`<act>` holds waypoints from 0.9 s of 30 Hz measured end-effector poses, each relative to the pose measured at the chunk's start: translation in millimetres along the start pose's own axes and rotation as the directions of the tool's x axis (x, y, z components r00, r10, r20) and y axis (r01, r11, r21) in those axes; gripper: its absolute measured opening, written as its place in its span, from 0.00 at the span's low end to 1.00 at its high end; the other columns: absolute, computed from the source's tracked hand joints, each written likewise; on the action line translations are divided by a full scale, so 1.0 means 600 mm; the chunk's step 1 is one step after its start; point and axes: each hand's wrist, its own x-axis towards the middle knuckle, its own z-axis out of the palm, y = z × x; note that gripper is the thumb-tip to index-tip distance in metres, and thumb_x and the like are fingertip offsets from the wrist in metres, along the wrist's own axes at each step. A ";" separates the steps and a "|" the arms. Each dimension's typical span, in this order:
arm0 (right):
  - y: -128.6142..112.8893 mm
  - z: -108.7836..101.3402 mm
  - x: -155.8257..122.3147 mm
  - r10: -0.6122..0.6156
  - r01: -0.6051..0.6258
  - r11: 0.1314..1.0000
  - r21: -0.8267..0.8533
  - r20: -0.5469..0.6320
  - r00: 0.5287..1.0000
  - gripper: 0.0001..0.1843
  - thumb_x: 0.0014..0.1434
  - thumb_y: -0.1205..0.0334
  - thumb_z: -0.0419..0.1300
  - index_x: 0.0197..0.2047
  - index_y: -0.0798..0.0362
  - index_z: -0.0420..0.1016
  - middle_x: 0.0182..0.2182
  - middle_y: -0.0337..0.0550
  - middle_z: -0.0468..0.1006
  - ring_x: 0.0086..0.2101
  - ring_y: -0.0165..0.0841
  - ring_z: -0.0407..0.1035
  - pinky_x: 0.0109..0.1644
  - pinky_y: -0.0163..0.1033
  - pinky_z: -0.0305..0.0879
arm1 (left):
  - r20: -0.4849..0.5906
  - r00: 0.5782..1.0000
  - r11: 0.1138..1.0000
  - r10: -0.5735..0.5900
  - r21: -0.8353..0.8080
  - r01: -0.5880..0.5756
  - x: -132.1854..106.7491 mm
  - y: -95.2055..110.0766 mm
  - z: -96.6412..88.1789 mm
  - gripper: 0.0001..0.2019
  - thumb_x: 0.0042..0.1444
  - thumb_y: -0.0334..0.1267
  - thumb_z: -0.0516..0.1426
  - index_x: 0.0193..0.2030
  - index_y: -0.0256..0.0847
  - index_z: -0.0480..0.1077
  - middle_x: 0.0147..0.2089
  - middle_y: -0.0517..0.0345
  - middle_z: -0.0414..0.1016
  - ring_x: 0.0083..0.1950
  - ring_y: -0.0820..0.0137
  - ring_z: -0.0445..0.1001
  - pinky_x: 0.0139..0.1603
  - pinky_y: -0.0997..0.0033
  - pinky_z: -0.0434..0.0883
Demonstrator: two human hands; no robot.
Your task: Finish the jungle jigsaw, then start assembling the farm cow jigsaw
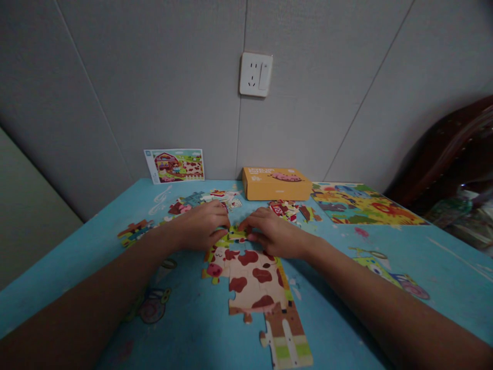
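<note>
Between my hands is a green-yellow jigsaw puzzle piece, at the top edge of a partly joined cow puzzle. My left hand has its fingers curled at the piece's left side. From the right, my right hand pinches at its other side, with the palm over the puzzle's upper right corner. The joined part shows a white cow with brown patches and a pink muzzle. A white fence piece is attached at its lower right. My fingers partly hide where the small piece meets the cow.
Loose puzzle pieces lie behind my left hand, at the far left and behind my right hand. A picture card leans on the wall. An orange puzzle box stands beside a finished animal puzzle. The tablecloth is blue.
</note>
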 end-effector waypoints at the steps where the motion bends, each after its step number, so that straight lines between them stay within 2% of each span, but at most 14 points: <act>1: -0.003 -0.001 0.000 -0.021 0.021 1.000 -0.009 0.011 1.000 0.13 0.59 0.73 0.57 0.46 0.56 0.74 0.40 0.50 0.76 0.43 0.39 0.66 0.49 0.46 0.61 | -0.004 1.000 1.000 -0.005 -0.008 0.005 0.000 0.000 0.000 0.07 0.62 0.33 0.54 0.37 0.37 0.74 0.37 0.50 0.75 0.42 0.62 0.70 0.48 0.62 0.66; 7: -0.008 0.000 -0.002 -0.054 0.056 0.998 -0.031 0.054 0.997 0.11 0.57 0.71 0.58 0.42 0.56 0.77 0.35 0.46 0.76 0.39 0.37 0.67 0.48 0.45 0.62 | 0.039 0.999 0.999 -0.026 -0.023 0.027 -0.002 0.003 -0.001 0.05 0.58 0.33 0.57 0.39 0.37 0.73 0.40 0.49 0.74 0.46 0.60 0.71 0.50 0.61 0.67; 11: -0.007 0.006 -0.003 -0.030 0.030 1.000 -0.009 0.003 1.000 0.13 0.58 0.67 0.60 0.47 0.56 0.78 0.42 0.50 0.74 0.44 0.39 0.67 0.51 0.46 0.62 | 0.076 0.995 0.997 -0.057 -0.041 0.060 -0.004 0.005 -0.003 0.08 0.56 0.36 0.59 0.42 0.37 0.73 0.45 0.47 0.72 0.50 0.57 0.70 0.54 0.58 0.67; 14: -0.006 0.008 -0.002 -0.013 0.013 1.000 0.001 0.009 1.000 0.17 0.58 0.67 0.61 0.51 0.54 0.77 0.47 0.51 0.73 0.48 0.41 0.66 0.54 0.49 0.61 | 0.083 0.994 0.995 -0.072 -0.066 0.077 -0.005 0.005 -0.003 0.10 0.56 0.38 0.59 0.44 0.37 0.73 0.46 0.47 0.72 0.50 0.57 0.70 0.54 0.57 0.67; 18: -0.006 0.005 -0.001 -0.014 0.013 1.000 0.023 0.043 0.999 0.17 0.58 0.68 0.60 0.52 0.52 0.77 0.45 0.50 0.73 0.45 0.39 0.67 0.53 0.48 0.61 | 0.072 0.995 0.990 -0.074 -0.114 0.082 -0.006 0.005 -0.001 0.09 0.56 0.38 0.59 0.42 0.39 0.71 0.44 0.49 0.70 0.49 0.58 0.70 0.52 0.59 0.68; 27: -0.011 0.007 0.002 0.030 -0.030 0.999 0.012 0.034 0.999 0.18 0.58 0.68 0.60 0.51 0.51 0.77 0.43 0.49 0.72 0.43 0.39 0.66 0.50 0.47 0.61 | 0.062 0.996 0.988 -0.066 -0.138 0.074 -0.007 0.005 -0.001 0.09 0.56 0.39 0.58 0.43 0.39 0.71 0.44 0.49 0.70 0.49 0.59 0.69 0.52 0.60 0.67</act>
